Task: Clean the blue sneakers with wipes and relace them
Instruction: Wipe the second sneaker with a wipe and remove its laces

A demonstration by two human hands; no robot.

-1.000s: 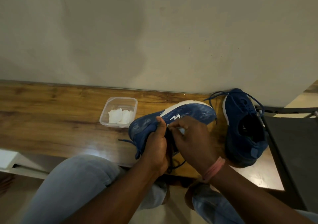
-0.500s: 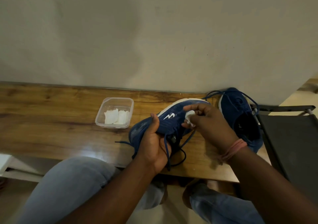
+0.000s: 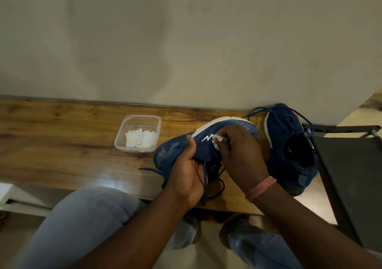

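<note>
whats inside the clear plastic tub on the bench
Two folded white wipes lie in the plastic tub; anything under them is covered.

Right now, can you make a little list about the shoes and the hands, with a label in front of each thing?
Left hand: grips the held sneaker from below, thumb on its side
Right hand: pinches a white wipe against the held sneaker, beside its white logo
Laces: loose, dangling from the held sneaker
Other sneaker: on the wooden table, to the right, opening visible, laces loose
Clear tub: on the table, left of the held sneaker, white wipes inside
Wrist: pink band on the right one
</note>
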